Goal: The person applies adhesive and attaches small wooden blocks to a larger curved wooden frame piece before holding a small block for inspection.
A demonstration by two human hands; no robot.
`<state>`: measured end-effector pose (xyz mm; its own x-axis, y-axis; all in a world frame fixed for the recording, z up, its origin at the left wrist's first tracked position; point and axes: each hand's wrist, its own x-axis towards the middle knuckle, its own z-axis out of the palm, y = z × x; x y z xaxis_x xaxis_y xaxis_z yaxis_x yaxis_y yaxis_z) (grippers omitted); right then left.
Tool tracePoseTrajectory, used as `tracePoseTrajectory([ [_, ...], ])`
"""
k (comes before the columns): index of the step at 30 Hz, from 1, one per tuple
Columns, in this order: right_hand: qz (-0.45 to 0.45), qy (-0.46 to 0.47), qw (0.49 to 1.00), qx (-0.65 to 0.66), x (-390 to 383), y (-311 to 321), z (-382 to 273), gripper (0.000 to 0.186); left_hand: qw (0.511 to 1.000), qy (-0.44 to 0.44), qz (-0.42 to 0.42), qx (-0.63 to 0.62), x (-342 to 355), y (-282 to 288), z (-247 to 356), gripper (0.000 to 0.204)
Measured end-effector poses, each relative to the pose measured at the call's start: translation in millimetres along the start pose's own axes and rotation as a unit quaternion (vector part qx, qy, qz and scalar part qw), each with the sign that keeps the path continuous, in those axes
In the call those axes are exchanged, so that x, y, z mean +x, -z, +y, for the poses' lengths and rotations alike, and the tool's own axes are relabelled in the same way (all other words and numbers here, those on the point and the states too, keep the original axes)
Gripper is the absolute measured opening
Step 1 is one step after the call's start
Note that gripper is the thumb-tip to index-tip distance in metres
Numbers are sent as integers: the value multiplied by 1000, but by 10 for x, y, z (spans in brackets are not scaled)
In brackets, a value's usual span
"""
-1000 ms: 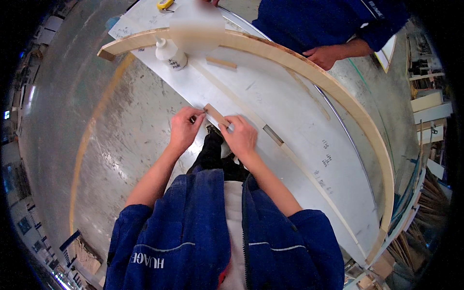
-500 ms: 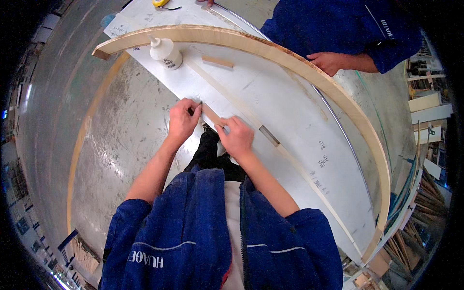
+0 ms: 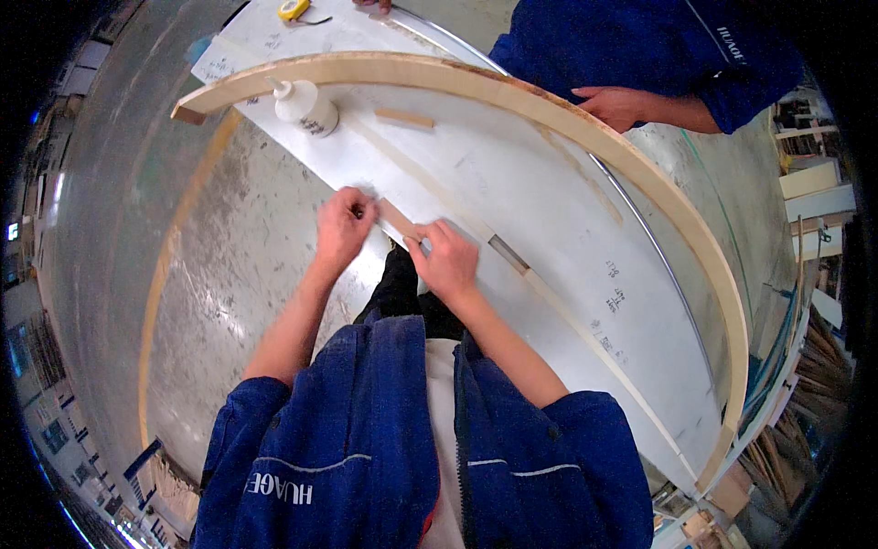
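Observation:
A small flat brown wooden strip [image 3: 397,218] lies at the near edge of the white panel, with my right hand [image 3: 447,261] gripping its right end between thumb and fingers. Just off its left end is my left hand [image 3: 342,224], fingers curled into a pinch and slightly blurred. What those fingers hold, if anything, I cannot make out. Right of my right hand, a dark rectangular slot or inset piece [image 3: 508,254] interrupts a long pale strip [image 3: 585,331] running across the panel.
A curved plywood band [image 3: 512,90] arches over the white panel [image 3: 549,220]. Inside it are a white squeeze bottle [image 3: 306,112] and another short wooden strip [image 3: 405,119]. A yellow tape measure [image 3: 293,9] lies at the far end. A co-worker's hand [image 3: 615,107] rests by the band.
My left hand has drawn slightly left from the wooden strip's end; a dark pointed tip seen at its fingertips no longer shows. My right hand keeps its grip. The view has shifted a little.

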<state>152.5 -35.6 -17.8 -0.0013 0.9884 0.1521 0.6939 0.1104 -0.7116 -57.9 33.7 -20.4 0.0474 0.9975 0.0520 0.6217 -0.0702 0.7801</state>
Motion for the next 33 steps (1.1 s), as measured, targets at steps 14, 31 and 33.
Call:
tracePoseTrajectory([
  [14,-9,-19,1000,2,-26,17,0,19,999,2,-50,14,170,-22,264,15],
  [31,-11,-24,1000,1,-45,-20,-9,21,1000,5,12,-4,216,122,167,11],
  [33,-17,-27,999,-15,-78,-25,18,21,998,-44,-50,2,32,-4,350,9],
])
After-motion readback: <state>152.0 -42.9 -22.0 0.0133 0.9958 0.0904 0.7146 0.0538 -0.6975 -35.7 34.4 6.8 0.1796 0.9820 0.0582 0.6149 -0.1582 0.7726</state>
